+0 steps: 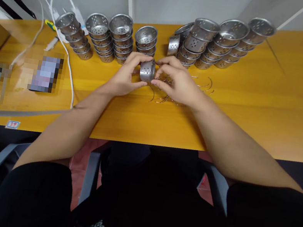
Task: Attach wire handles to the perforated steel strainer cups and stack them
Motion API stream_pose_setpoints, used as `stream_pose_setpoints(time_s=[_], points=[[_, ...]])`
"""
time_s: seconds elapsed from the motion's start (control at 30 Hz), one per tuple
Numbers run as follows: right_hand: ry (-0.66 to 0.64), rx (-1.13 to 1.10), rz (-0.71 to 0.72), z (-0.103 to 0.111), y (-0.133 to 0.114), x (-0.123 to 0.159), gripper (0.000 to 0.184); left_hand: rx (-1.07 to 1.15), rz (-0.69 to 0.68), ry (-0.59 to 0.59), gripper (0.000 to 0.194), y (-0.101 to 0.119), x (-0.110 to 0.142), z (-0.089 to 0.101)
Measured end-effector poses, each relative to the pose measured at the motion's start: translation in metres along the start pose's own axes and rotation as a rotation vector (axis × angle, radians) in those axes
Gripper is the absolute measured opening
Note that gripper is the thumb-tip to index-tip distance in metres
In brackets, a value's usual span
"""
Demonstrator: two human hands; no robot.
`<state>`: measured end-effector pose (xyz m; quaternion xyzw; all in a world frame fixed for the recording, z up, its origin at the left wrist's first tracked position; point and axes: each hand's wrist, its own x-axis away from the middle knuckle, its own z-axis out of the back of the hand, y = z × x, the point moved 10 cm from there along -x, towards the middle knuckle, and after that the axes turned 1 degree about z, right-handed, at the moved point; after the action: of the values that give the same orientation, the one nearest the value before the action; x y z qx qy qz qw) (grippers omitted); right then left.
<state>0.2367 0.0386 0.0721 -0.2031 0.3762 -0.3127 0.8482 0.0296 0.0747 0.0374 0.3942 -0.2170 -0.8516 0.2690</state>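
Observation:
My left hand (127,75) grips a small perforated metal cup (146,70), thumb below and fingers above. The cup lies on its side, its rim turned to the right. At that rim is my right hand (176,80), its fingers bent and the thumb and a fingertip close together around the rim's edges. Whatever is pinched there is too small to make out. Under and beside my right hand, thin curved wires (209,85) lie in a loose pile on the table.
Stacks of similar cups (120,29) line the back of the yellow table (256,120), more of them (232,35) to the right. One cup (173,45) lies sideways. At left are a phone (46,73), white cables (71,70) and a number label (12,124).

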Motion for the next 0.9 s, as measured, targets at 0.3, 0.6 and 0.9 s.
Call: stream_pose_setpoints(time_s=[0.3, 0.6, 0.9], points=[[0.074, -0.152, -0.04, 0.001, 0.011, -0.004, 0.052, -0.035, 0.02, -0.02, 0.092, 0.006, -0.001, 0.002], [0.296, -0.006, -0.043, 0.02, 0.041, -0.001, 0.047, 0.03, 0.278, 0.054, 0.087, -0.002, 0.005, 0.008], [0.014, 0.089, -0.01, 0.009, 0.07, 0.009, 0.042, 0.06, 0.307, 0.008, 0.08, -0.008, 0.007, 0.013]])
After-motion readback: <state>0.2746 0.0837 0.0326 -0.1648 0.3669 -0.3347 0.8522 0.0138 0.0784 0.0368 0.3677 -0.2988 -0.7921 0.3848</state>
